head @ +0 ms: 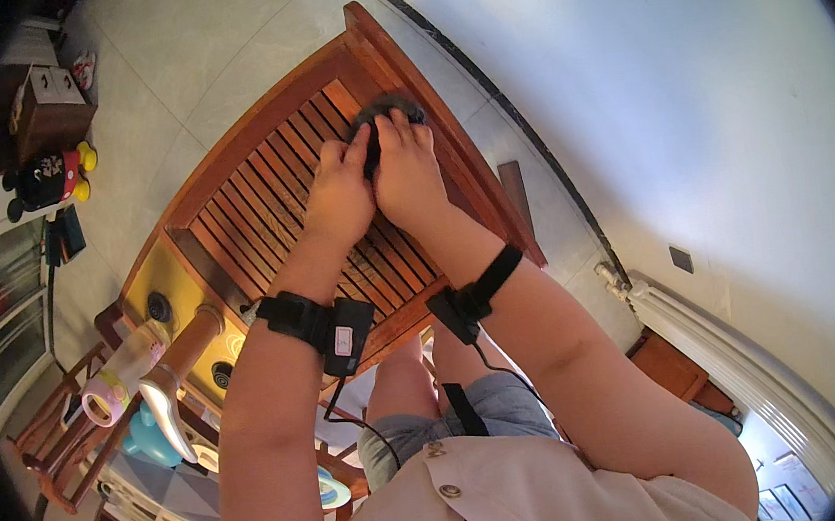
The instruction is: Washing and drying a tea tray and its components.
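Note:
My left hand (340, 186) and my right hand (409, 174) meet at a dark grey, soft-looking item (389, 103), perhaps bundled cloth, and both grip it. Much of it is hidden under the fingers, so its exact kind cannot be told. It lies against the slatted top of a reddish-brown wooden table (260, 187), near the raised wooden edge (442, 126) on the right. Each wrist wears a black strap, the left strap (295, 321) and the right strap (491, 280), with a small box and a cable.
A yellow panel (139, 283) with black round parts adjoins the slats at left. Over it stand a clear plastic bottle (126, 367) with a pink top and a brown cylinder (195, 338). A white wall (644, 103) and a radiator (728, 358) bound the right side.

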Available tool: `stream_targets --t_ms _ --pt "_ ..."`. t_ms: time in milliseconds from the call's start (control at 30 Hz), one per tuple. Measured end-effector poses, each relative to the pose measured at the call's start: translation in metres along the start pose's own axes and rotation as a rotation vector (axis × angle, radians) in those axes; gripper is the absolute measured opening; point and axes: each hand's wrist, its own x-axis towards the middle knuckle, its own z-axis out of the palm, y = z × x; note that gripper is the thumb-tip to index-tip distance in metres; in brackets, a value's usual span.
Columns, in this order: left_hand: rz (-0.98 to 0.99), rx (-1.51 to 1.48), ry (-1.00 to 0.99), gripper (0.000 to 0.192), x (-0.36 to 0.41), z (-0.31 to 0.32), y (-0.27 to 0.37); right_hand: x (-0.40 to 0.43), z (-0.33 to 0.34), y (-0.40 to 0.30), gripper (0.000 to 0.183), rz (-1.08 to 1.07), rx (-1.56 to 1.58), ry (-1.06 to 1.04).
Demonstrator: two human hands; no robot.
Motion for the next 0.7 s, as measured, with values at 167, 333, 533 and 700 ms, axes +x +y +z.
stream_targets --t_ms 167,333,533,700 --pt "-0.029 -0.025 0.167 0.063 0.041 -0.02 -0.025 0.07 0.009 -0.018 0.042 -0.076 -0.031 0.017" --pt "-0.086 -0.056 0.148 0.063 0.064 -0.029 -0.023 0.112 0.019 -0.023 0.039 -0.162 -0.267 0.059" --pt "-0.065 0.01 0.002 0.057 0.053 -0.027 -0.015 0.077 0.006 -0.023 0.042 -0.006 -0.126 -0.066" --pt "-0.03 -0.019 -0.11 0.056 0.015 -0.007 0.011 0.019 -0.009 -0.002 0.043 0.055 -0.053 -0.05"
